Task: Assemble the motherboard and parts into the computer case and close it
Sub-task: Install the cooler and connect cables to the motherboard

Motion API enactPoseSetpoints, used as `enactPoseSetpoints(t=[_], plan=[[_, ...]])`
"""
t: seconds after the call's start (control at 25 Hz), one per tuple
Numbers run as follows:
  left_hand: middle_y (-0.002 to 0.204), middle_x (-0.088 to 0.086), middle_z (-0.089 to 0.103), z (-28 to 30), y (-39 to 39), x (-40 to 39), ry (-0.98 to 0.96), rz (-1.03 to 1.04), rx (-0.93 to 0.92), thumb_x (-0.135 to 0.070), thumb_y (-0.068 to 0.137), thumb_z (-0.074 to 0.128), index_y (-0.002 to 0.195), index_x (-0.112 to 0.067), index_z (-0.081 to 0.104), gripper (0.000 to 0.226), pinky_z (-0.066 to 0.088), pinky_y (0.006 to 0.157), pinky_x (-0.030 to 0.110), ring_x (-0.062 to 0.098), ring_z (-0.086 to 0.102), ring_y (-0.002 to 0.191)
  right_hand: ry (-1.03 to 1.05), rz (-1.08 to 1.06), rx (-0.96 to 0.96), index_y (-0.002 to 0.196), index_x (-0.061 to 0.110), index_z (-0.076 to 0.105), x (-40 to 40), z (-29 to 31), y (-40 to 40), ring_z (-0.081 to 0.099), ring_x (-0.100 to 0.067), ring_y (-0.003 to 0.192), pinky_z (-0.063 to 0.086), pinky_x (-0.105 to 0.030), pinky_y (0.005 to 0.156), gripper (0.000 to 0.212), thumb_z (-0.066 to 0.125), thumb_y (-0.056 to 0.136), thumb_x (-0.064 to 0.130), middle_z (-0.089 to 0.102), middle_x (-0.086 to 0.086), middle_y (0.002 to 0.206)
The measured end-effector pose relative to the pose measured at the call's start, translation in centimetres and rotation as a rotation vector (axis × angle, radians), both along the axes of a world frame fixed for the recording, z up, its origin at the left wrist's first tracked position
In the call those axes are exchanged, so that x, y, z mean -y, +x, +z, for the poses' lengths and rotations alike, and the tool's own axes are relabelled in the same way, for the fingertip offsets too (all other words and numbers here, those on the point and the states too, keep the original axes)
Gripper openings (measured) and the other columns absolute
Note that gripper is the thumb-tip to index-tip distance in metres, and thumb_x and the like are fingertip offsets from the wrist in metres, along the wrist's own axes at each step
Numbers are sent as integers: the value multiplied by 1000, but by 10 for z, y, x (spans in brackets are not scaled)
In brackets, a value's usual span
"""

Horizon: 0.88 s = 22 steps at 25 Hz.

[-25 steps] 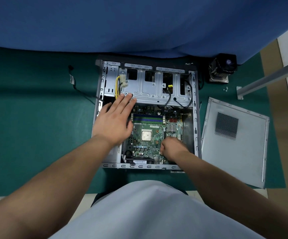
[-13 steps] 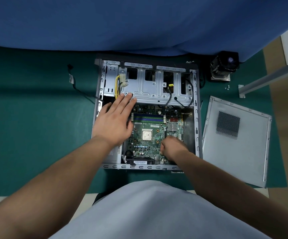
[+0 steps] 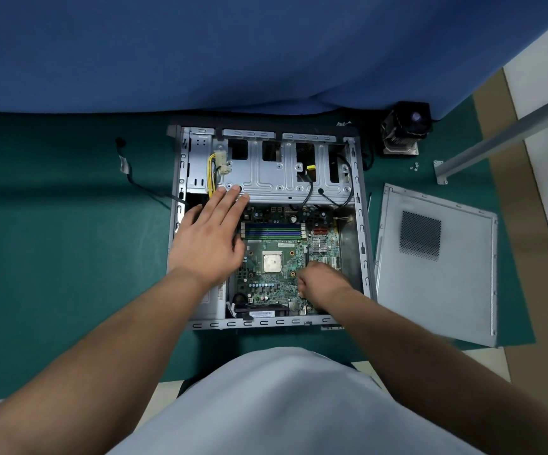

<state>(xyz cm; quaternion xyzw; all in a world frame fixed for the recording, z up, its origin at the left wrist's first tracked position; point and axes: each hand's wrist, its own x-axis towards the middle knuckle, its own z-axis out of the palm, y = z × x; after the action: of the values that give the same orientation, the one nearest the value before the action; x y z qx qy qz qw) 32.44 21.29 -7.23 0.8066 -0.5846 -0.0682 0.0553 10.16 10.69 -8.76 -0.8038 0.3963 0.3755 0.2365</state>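
Observation:
The open grey computer case (image 3: 361, 224) lies flat on the green mat. The green motherboard (image 3: 272, 287) sits inside it, its bare CPU (image 3: 272, 261) in the middle. My left hand (image 3: 210, 238) lies flat with straight fingers over the case's left side, fingertips touching the silver drive cage (image 3: 282, 178). My right hand (image 3: 320, 280) is curled into a fist on the board's lower right corner; nothing shows in its fingers. The grey side panel (image 3: 436, 290) lies loose on the mat, right of the case.
A black CPU cooler with fan (image 3: 405, 133) stands at the back right, a few small screws (image 3: 415, 166) beside it. A metal bar (image 3: 495, 142) slants across the right. A loose black cable (image 3: 125, 165) lies left of the case. Blue cloth hangs behind.

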Motion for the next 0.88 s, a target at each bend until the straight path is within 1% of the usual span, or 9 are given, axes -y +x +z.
enactPoseSetpoints(t=[0.08,0.16,0.28,0.36,0.4,0.48,0.6,0.72,0.88], plan=[[170,-7,17,0,-1,0,4,-2,-1,-42,92,39,162,-29,17,74,28,121,47,12,12,157,48,-19,47,111,18,66,2,10,1,64,-20,97,57,-40,91,12,62,99,19,62,-2,112],[170,-7,18,1,-1,0,1,-2,-4,-40,92,41,162,-29,18,75,28,121,46,12,13,157,3,-69,197,114,24,67,7,27,2,65,-17,94,59,-41,88,17,63,99,31,64,3,111],[170,-7,18,2,0,-1,10,-4,-11,-40,92,44,162,-29,18,75,29,120,45,12,13,157,-276,-268,487,103,26,70,31,59,5,65,-11,74,57,-33,71,14,59,100,33,70,7,92],[170,-7,17,3,-1,-1,15,0,-6,-40,92,44,162,-29,19,75,29,119,44,12,13,157,-439,-461,520,96,23,72,54,74,3,64,-16,69,50,-28,65,18,58,99,35,70,6,80],[170,-8,17,3,-1,-1,18,1,-5,-40,92,43,162,-29,19,75,29,119,44,11,13,157,-459,-537,486,93,20,73,63,76,3,66,-20,70,48,-27,66,23,59,99,36,70,2,77],[170,-8,17,3,-2,0,25,-3,-4,-41,91,41,162,-29,19,75,31,118,44,11,13,157,-356,-676,443,89,13,72,71,74,3,71,-26,76,54,-31,70,29,59,99,36,72,-5,77],[170,-8,18,2,-1,0,26,-11,-11,-42,90,39,162,-29,19,76,32,118,45,11,13,157,-134,-961,545,98,3,68,67,67,12,76,-25,74,62,-48,79,27,60,100,29,76,-11,80],[170,-8,17,3,-1,0,26,-9,-6,-43,89,35,162,-30,19,76,33,117,44,11,13,156,-204,-1002,575,90,0,70,69,65,18,76,-18,65,63,-48,76,33,61,100,31,75,-6,67],[170,-8,17,4,-1,0,22,-14,-13,-43,89,35,162,-29,19,76,33,116,43,12,14,156,-257,-1008,625,86,-8,67,75,68,29,74,-18,58,64,-50,69,42,60,101,30,74,-13,69]])
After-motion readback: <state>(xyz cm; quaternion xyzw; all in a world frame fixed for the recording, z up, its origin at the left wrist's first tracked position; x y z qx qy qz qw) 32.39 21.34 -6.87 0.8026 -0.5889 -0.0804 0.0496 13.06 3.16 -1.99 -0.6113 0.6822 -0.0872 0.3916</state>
